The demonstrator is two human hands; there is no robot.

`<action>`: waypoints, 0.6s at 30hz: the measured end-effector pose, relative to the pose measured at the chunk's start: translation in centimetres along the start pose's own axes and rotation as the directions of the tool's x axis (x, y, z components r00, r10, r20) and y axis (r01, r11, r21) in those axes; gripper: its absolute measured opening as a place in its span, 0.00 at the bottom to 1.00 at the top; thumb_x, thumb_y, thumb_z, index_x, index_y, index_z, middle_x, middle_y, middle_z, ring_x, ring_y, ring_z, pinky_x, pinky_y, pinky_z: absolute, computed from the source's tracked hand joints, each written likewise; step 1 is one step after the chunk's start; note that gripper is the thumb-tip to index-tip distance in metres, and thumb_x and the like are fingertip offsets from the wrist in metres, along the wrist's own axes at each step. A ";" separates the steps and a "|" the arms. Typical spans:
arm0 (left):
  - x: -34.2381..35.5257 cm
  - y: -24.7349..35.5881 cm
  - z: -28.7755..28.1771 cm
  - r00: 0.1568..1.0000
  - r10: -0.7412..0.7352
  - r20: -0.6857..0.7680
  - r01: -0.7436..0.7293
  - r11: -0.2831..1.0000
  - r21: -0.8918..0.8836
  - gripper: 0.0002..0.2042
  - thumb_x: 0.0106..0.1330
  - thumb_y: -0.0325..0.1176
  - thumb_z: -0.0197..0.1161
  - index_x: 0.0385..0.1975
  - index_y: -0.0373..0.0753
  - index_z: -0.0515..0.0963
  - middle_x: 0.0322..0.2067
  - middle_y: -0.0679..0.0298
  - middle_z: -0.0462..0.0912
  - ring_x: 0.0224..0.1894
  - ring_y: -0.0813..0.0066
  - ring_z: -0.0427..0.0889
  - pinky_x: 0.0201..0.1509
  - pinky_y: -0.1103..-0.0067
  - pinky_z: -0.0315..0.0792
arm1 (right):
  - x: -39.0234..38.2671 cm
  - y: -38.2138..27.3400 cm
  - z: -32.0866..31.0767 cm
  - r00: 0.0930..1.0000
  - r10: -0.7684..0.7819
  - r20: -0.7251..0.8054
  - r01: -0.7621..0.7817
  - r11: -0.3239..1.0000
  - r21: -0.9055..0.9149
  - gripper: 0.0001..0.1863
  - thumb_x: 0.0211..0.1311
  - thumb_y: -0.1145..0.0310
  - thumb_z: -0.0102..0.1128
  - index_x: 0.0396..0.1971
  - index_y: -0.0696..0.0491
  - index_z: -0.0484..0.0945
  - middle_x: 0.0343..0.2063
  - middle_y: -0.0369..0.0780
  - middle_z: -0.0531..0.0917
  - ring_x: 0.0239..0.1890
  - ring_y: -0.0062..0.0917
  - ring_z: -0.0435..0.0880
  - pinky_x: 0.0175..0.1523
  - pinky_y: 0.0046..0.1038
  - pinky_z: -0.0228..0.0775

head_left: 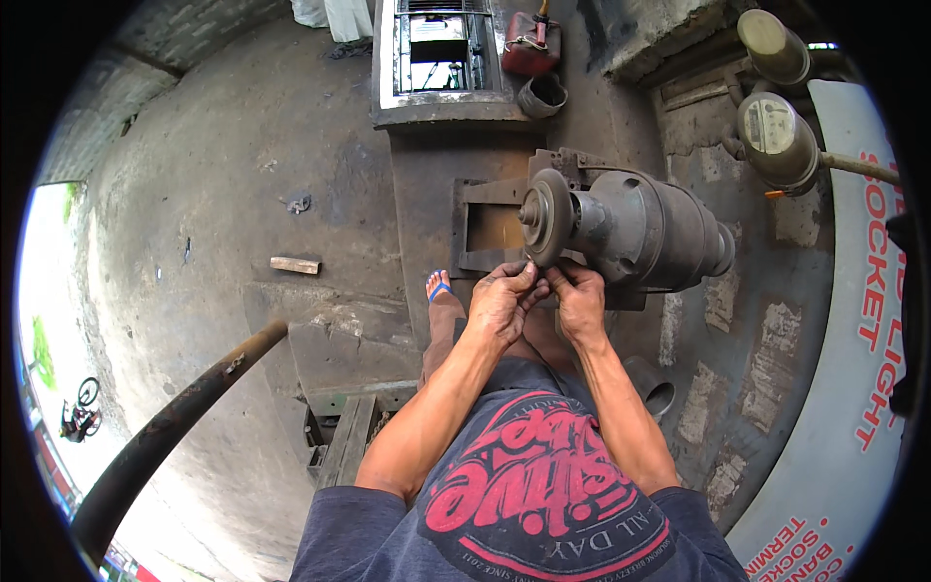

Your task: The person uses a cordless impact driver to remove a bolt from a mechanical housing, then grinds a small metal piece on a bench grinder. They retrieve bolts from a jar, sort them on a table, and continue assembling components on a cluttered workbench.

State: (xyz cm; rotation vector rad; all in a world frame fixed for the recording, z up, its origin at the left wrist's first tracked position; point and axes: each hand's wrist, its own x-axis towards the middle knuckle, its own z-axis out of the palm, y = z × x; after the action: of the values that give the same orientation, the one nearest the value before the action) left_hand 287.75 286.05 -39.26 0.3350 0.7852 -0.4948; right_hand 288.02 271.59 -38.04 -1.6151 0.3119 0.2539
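Note:
A dark metal motor (635, 233) with a disc wheel (551, 218) on its left-hand shaft sits on a steel frame (465, 228) in front of me. My left hand (502, 303) is closed, thumb and fingers pinched together at the lower edge of the wheel. My right hand (582, 308) is closed close beside it, just right of the wheel's bottom, its fingers curled toward my left hand. What my fingertips hold is too small and hidden to make out. My foot (438, 286) in a blue sandal stands below the frame.
A red fuel can (531, 53) and dark bucket (543, 95) stand beyond. Two meters (776, 141) and a large signboard (824, 407) line the right. A wood block (296, 265) lies on the floor. A pole (179, 417) crosses lower left; a bicycle (87, 398) is outside.

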 end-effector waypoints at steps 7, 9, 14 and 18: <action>-1.2 -0.3 0.2 1.000 -0.009 0.023 0.008 0.999 0.054 0.06 0.74 0.27 0.63 0.45 0.32 0.77 0.39 0.61 0.84 0.38 0.72 0.86 0.46 0.80 0.85 | -1.1 -0.6 -0.1 0.998 -0.018 -0.057 0.017 1.000 -0.024 0.10 0.70 0.77 0.61 0.45 0.63 0.87 0.36 0.37 0.89 0.36 0.18 0.83 0.43 0.23 0.75; -0.8 -0.3 0.0 1.000 -0.015 0.025 0.014 0.999 0.046 0.06 0.74 0.27 0.63 0.45 0.33 0.77 0.39 0.61 0.84 0.38 0.73 0.86 0.46 0.80 0.85 | -1.1 -0.4 0.0 0.998 -0.013 -0.063 0.013 1.000 -0.011 0.09 0.70 0.77 0.61 0.45 0.63 0.87 0.35 0.38 0.89 0.36 0.18 0.83 0.43 0.23 0.75; 1.2 -0.2 -0.7 1.000 -0.011 0.024 0.011 1.000 -0.007 0.10 0.72 0.26 0.66 0.47 0.30 0.75 0.40 0.59 0.84 0.37 0.70 0.86 0.44 0.77 0.86 | 0.3 0.5 0.2 0.996 0.072 -0.045 -0.074 0.997 -0.031 0.09 0.70 0.77 0.62 0.44 0.64 0.87 0.35 0.37 0.89 0.35 0.18 0.82 0.42 0.22 0.74; 1.2 -0.1 -0.7 1.000 -0.017 0.004 0.017 1.000 -0.014 0.10 0.71 0.25 0.66 0.47 0.30 0.75 0.39 0.59 0.84 0.37 0.70 0.86 0.44 0.77 0.86 | 0.3 0.4 0.3 0.998 0.044 -0.046 -0.045 0.999 -0.019 0.09 0.70 0.77 0.61 0.44 0.64 0.87 0.34 0.37 0.89 0.35 0.18 0.82 0.42 0.22 0.74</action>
State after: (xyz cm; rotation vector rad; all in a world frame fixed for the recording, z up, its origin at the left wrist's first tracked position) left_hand 288.03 285.93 -40.64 0.3141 0.7881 -0.5053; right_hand 288.16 271.86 -38.57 -1.6371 0.3817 0.2552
